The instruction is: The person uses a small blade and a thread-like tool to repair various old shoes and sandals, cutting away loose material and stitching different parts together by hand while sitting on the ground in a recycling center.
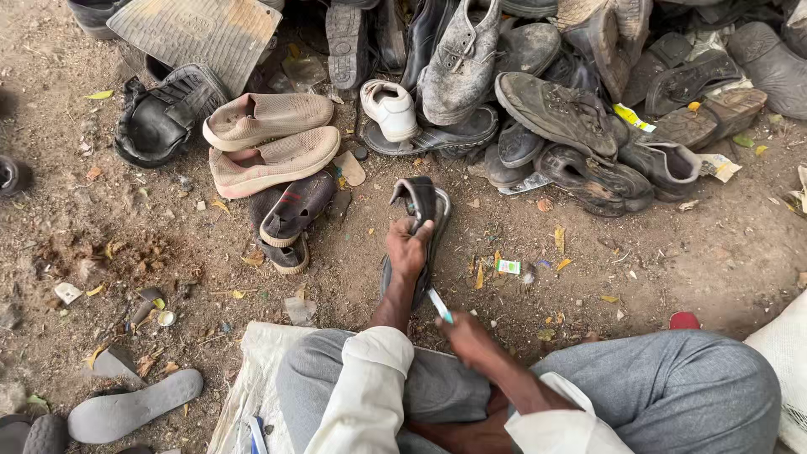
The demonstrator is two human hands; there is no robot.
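grey-trousered knees (672,387) and white sleeves (370,387) fill the bottom edge, over a pale sack (244,378) spread on the dirt. the person's left hand (407,249) grips a dark sandal (418,227), pressing it toe-up against the ground just ahead of the knees. the right hand (467,335) is closed around a thin white-and-teal tool (440,305), whose tip lies at the sandal's lower end. beyond, a dense heap of worn shoes (546,109) walls off the far side; two beige slip-ons (273,139) and a brown sandal (296,206) crowd the left. bare littered dirt (639,261) lies open to the right, and a grey insole (134,408) rests at lower left.
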